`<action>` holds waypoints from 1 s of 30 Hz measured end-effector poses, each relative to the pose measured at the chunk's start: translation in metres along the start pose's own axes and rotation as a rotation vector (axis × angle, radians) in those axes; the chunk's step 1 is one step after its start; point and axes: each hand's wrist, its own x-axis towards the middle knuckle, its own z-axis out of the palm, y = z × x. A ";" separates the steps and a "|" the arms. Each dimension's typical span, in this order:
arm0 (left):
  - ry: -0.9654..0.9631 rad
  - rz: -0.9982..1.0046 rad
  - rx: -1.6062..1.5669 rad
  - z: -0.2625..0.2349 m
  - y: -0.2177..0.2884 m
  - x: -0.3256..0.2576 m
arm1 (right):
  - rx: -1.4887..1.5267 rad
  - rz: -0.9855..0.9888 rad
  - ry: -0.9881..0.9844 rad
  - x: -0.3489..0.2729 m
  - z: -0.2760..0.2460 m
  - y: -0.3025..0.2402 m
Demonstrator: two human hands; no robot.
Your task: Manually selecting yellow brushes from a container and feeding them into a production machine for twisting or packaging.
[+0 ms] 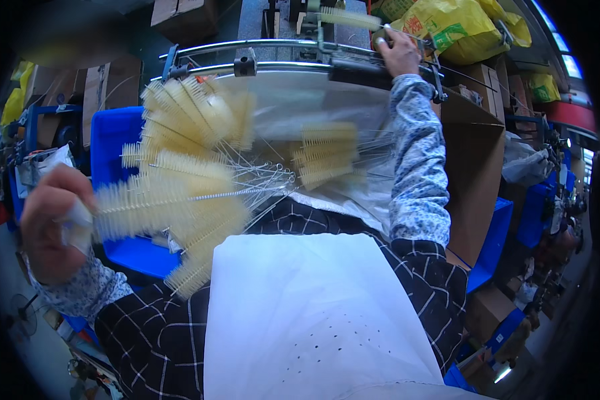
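At the left, my left hand point(59, 220) is closed at the bristle tip of a bottle brush point(160, 203) with pale yellow bristles and a twisted wire stem; motion blurs the hand. White wrapping point(79, 225) covers one finger. My right hand point(401, 55) reaches to the right end of a machine with two steel rails point(280, 65). Its fingers are bent at the stem end of another bottle brush point(351, 18), which lies across the top of the machine. A heap of similar brushes point(193, 120) is at the left of my lap, their looped wire ends pointing right.
More brushes point(325, 155) lie on grey plastic sheeting point(280, 110) before the machine. A blue bin point(117, 133) stands at the left, partly under the heap. Right of my arm is a tall cardboard box point(473, 173). Yellow bags point(450, 27) sit behind it.
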 end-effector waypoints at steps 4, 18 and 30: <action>-0.112 0.039 0.036 -0.010 -0.016 0.014 | 0.102 0.036 -0.176 0.033 -0.006 0.038; -0.239 0.225 -0.358 0.052 -0.056 0.082 | 0.514 -0.032 -0.804 -0.010 -0.108 0.094; -0.133 0.023 0.152 0.107 -0.028 0.097 | 1.459 -0.147 -1.351 -0.112 -0.104 -0.149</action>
